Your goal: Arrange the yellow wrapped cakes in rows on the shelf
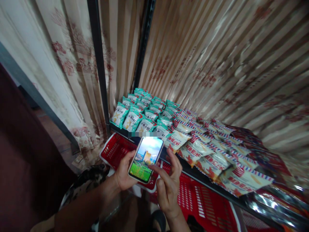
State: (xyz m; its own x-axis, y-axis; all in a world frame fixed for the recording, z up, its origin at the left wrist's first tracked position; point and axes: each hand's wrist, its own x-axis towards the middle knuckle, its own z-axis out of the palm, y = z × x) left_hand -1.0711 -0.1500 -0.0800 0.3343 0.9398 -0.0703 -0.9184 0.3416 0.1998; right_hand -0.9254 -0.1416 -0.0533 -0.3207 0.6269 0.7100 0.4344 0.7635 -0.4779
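In the head view, my left hand grips a smartphone along its left side and lower edge. Its lit screen displays a picture of a stone tower above green grass. My right hand is beside the phone with its fingers apart; the index fingertip is over the lower right of the screen, and I cannot tell whether it touches. Just beyond the phone, teal and white snack bags stand in rows on a dark shelf. White snack bags with striped edges continue to the right.
Below the shelf are red plastic baskets: one at left and one at right. Dark metal posts rise at the shelf's left end. Pleated, printed curtains hang behind. Shiny packs lie at the lower right.
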